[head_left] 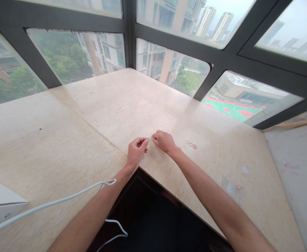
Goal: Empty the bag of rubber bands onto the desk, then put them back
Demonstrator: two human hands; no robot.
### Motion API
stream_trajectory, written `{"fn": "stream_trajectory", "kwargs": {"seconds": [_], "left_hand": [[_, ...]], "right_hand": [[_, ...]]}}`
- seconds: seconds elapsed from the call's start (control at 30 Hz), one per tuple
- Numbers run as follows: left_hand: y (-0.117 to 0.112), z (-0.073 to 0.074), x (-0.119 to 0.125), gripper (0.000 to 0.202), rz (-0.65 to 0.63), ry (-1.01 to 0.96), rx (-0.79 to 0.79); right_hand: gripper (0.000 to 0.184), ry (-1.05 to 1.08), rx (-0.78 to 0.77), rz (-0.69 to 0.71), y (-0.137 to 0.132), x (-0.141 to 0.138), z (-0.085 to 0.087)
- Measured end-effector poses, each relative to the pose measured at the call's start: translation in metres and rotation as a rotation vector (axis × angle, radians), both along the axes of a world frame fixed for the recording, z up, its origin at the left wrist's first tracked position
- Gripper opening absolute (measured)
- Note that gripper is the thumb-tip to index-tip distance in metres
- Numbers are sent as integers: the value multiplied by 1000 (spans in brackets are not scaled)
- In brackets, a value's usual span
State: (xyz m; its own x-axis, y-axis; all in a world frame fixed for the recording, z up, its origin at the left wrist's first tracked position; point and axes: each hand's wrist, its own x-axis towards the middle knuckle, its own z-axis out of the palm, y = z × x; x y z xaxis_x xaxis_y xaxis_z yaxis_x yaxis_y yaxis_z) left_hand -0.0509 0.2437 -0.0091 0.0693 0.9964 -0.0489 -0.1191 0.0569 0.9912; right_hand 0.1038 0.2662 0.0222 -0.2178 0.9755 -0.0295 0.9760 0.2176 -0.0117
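Note:
My left hand [137, 149] and my right hand [164, 141] meet over the beige stone counter [95, 115]. Both are closed in a pinch on one tiny silvery thing [148, 139] between their fingertips; it looks like a paper clip or small ring. Right of my right hand, a short chain of small linked clips [191, 144], reddish and pale, lies flat on the counter. Nearer the front right edge lie a small clear plastic bag [229, 184] and another tiny clip [238, 187].
A white cable [64, 200] runs from the left across my left forearm and loops down into the dark gap below the counter. A white box corner [1, 206] sits at the far left. Large windows with dark frames [129, 31] wall the counter's back.

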Motion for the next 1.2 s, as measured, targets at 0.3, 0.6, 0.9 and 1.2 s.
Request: {"fn": "stream_trajectory", "kwargs": {"seconds": [0.3, 0.6, 0.9, 1.2], "left_hand": [[0, 0, 0, 36, 2, -5, 8], [0, -1, 1, 37, 2, 1, 20], [-1, -1, 1, 34, -7, 18, 24], [-6, 2, 1, 34, -28, 77, 81]], "right_hand": [[32, -57, -13, 53, -1, 5, -1], [26, -112, -112, 110, 15, 2, 18], [17, -19, -106, 105, 21, 6, 15], [21, 1231, -29, -282, -30, 15, 2]]}}
